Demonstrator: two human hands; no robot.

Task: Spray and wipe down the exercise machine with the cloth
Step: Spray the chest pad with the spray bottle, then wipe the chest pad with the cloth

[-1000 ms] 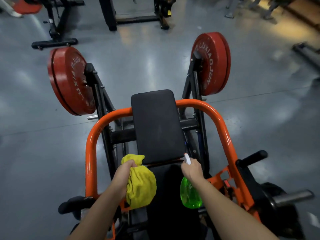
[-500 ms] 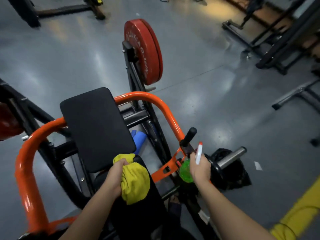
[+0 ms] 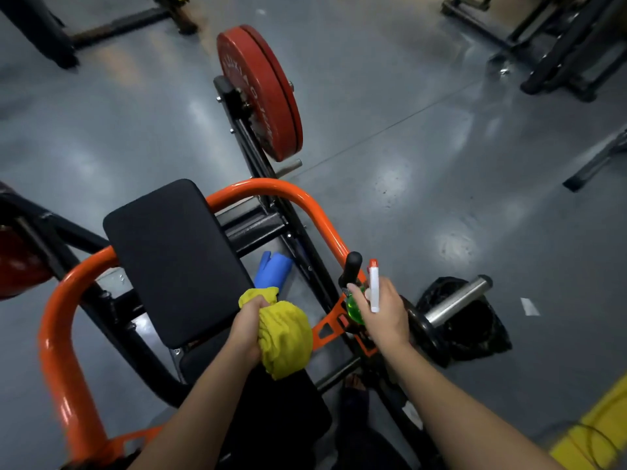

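Now the left grip [image 3: 246,329] holds the yellow cloth [image 3: 286,337], the right grip [image 3: 385,317] the spray bottle [image 3: 374,291]

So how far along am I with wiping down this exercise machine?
Nothing looks cleaned yet: the black pad shows no spray or wipe marks. In hand: the left hand holds the bunched yellow cloth, and the right hand holds the green spray bottle near the black handle. Spraying and wiping the pad, handle and orange frame all seem left.

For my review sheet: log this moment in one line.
left hand: grips bunched yellow cloth by black pad | right hand: holds green spray bottle near black handle | stage: likely pre-spray
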